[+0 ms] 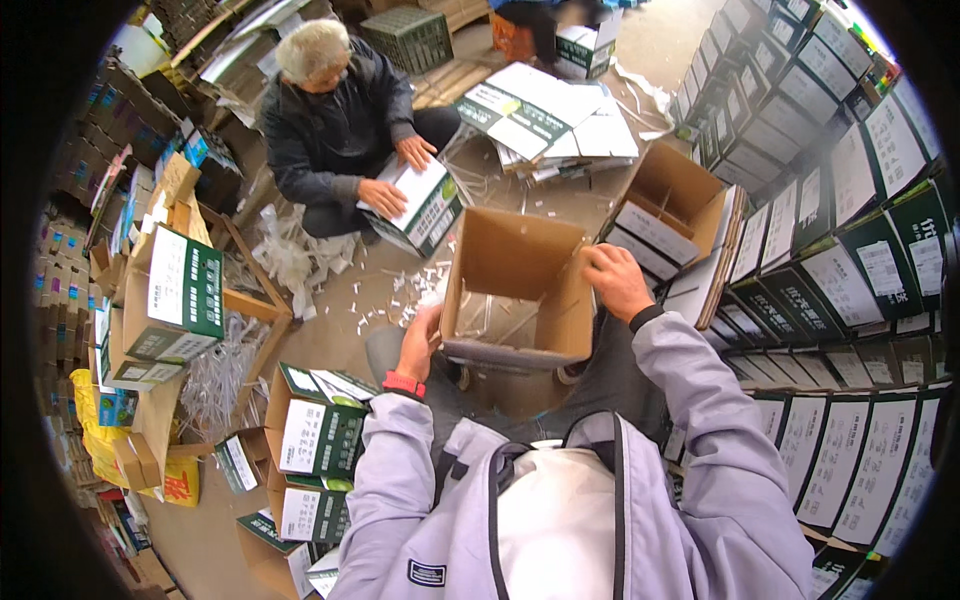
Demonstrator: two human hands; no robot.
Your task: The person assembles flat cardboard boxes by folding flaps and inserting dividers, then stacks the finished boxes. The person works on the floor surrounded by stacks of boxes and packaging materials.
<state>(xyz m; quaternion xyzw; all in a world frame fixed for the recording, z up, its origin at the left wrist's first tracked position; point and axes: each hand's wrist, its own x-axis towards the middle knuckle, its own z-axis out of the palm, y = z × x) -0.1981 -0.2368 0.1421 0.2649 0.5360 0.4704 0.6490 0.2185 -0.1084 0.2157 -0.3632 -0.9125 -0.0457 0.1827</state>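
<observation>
Open carton: a plain brown corrugated cardboard box (515,290) stands upright on the person's lap, top flaps raised, mouth facing up. Its inside shows bare brown walls and a few pale streaks at the bottom; what those are I cannot tell.
Left hand: the left hand (420,345) is at the carton's left wall, near its lower left corner, fingers curled against the cardboard and gripping that side. A red wristband sits at the cuff of the pale lilac sleeve.
Right hand: the right hand (615,280) is closed over the carton's upper right corner, fingers pinching the top edge of the right flap.
Second carton: another open brown box (670,205) lies just to the right, tilted on its side, with flat white-and-green packs showing inside it.
Stacked packs: rows of green-and-white printed boxes (850,270) stand on edge along the right, glossy and rectangular.
Other person: a person in a dark jacket sits opposite on the floor, both hands on a green-and-white box (425,205).
Floor: concrete floor (340,320) scattered with white scraps near the carton's left side.
</observation>
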